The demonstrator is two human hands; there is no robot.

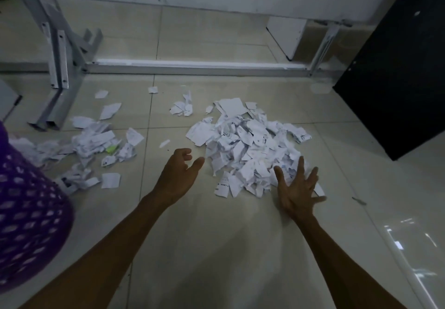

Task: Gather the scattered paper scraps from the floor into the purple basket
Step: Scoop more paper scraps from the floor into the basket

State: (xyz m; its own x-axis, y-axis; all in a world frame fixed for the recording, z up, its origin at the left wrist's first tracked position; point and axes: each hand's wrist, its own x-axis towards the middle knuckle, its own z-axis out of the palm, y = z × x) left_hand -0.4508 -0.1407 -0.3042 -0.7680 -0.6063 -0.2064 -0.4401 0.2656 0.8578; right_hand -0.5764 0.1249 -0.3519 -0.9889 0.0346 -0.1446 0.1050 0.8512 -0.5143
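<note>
A big heap of torn white paper scraps (250,147) lies on the tiled floor in the middle. A smaller spread of scraps (96,145) lies to the left, near the purple mesh basket (26,212) at the left edge. My left hand (178,173) hovers just left of the big heap, fingers loosely curved and holding nothing. My right hand (298,188) is spread flat with straight fingers at the heap's near right edge, over the scraps there.
Grey metal table legs (60,72) and a floor rail (192,66) run behind the scraps. A black cabinet (395,67) stands at the right. A white wall closes the back. A few stray scraps (110,110) lie near the metal legs.
</note>
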